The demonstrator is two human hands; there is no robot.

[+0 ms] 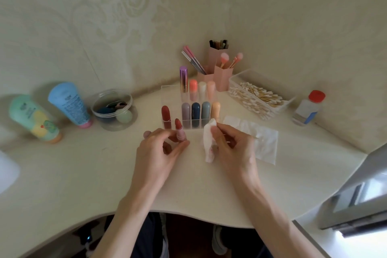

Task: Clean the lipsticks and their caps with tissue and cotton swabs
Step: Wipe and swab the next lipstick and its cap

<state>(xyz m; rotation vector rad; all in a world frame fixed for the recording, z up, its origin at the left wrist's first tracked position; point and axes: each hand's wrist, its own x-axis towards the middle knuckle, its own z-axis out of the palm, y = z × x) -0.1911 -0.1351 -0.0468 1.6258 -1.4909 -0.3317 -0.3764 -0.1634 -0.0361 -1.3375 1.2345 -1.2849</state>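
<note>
Head view: my left hand [159,150] pinches the lipstick [179,131], right hand [229,145] grips tissue [208,142], well back from the desk edge [188,207].

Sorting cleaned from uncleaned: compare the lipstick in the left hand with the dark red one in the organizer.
The held lipstick is uncapped, its reddish-brown bullet exposed; the dark red lipstick looks capped. The held one's barrel is pale pink; the other is dark red all over. The left hand pinches the held one; the other stands in the clear organizer. Both are roughly upright.
</note>
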